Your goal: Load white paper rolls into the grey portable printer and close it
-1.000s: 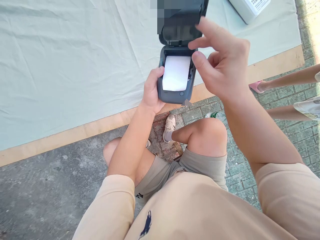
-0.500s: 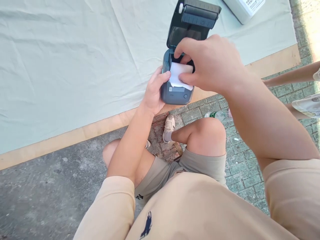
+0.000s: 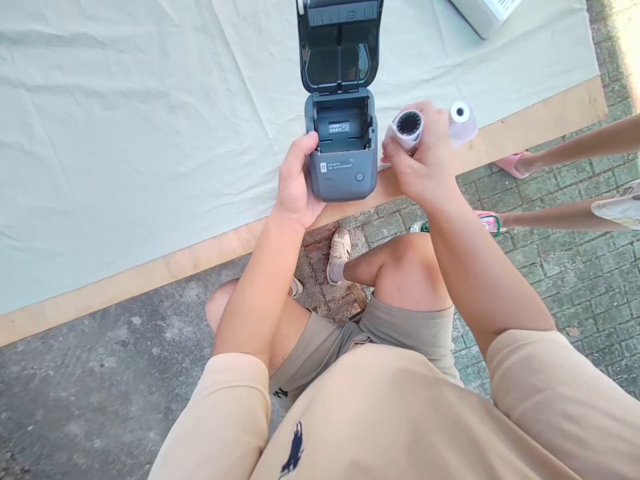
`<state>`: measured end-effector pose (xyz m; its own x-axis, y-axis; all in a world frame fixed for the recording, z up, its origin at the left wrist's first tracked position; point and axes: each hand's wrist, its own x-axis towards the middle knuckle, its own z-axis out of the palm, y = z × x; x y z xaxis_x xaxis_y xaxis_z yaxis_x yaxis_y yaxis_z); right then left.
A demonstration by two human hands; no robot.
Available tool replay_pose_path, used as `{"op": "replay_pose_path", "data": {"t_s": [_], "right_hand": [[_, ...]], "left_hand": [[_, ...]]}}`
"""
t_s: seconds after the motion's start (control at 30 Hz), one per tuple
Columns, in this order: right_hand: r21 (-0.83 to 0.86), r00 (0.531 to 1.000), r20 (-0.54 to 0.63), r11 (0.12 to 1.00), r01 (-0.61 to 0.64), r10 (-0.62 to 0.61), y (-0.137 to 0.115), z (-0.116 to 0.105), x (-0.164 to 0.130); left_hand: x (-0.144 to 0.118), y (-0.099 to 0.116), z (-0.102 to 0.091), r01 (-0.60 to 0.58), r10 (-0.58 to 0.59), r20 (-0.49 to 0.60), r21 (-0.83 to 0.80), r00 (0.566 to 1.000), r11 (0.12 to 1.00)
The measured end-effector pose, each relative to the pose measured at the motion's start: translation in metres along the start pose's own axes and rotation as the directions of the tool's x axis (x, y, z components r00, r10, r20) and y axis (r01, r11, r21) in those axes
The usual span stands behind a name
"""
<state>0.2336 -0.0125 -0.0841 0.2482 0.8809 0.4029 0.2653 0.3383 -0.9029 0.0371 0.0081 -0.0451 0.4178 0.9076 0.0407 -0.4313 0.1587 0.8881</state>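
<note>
While open, printer [image 3: 343,181] in left grip [image 3: 295,185]

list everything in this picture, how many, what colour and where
Printer: 1, dark grey, upper centre
Printer lid: 1, black, raised open
Paper rolls: 2, white, right of the printer
Cloth: 1, pale green, over the table
Container: 1, white, top right
Bottle: 1, green label, mostly hidden, centre right
Another person's legs: 2, in pink shoes, right
Paving: 1, green-grey, right
Concrete: 1, grey, left
Own shirt: 1, beige, bottom
Own shorts: 1, khaki, bottom centre
Own shoes: 2, beige, centre
Left hand: 1, bare, on printer
Right hand: 1, bare, holding roll
</note>
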Motion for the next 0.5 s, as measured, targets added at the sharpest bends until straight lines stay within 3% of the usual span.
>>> {"op": "replay_pose_path", "data": {"t_s": [0.1,0.23,0.3,0.33,0.4,0.47,0.5], "right_hand": [[-0.293,0.989,0.071,0.945,0.147,-0.131,0.014,0.003,0.005],[-0.41,0.994,0.077,0.906,0.105,-0.08,0.021,0.004,-0.001],[-0.395,0.98,0.039,0.898,0.193,-0.194,0.018,-0.001,-0.011],[-0.375,0.954,-0.005,0.885,0.275,-0.299,0.016,-0.006,-0.017],[-0.396,0.823,-0.166,0.801,0.449,-0.543,0.011,-0.017,-0.026],[-0.498,0.658,-0.334,0.719,0.485,-0.675,0.011,-0.029,-0.029],[-0.526,0.638,-0.388,0.728,0.44,-0.665,0.013,-0.033,-0.027]], "left_hand": [[0.0,0.001,0.001,0.001,-0.001,0.005,0.003,1.0,1.0],[-0.001,0.002,0.004,0.014,-0.014,-0.014,0.006,1.0,1.0],[-0.002,0.003,0.005,0.025,-0.025,-0.017,-0.002,1.0,1.0],[-0.002,0.004,0.006,0.028,-0.028,-0.02,-0.008,0.999,1.0],[-0.003,0.004,0.008,0.037,-0.037,-0.03,-0.018,0.999,0.999],[-0.003,0.005,0.009,0.037,-0.038,-0.051,-0.016,0.998,0.999],[-0.003,0.005,0.01,0.037,-0.038,-0.061,-0.01,0.997,0.999]]}}
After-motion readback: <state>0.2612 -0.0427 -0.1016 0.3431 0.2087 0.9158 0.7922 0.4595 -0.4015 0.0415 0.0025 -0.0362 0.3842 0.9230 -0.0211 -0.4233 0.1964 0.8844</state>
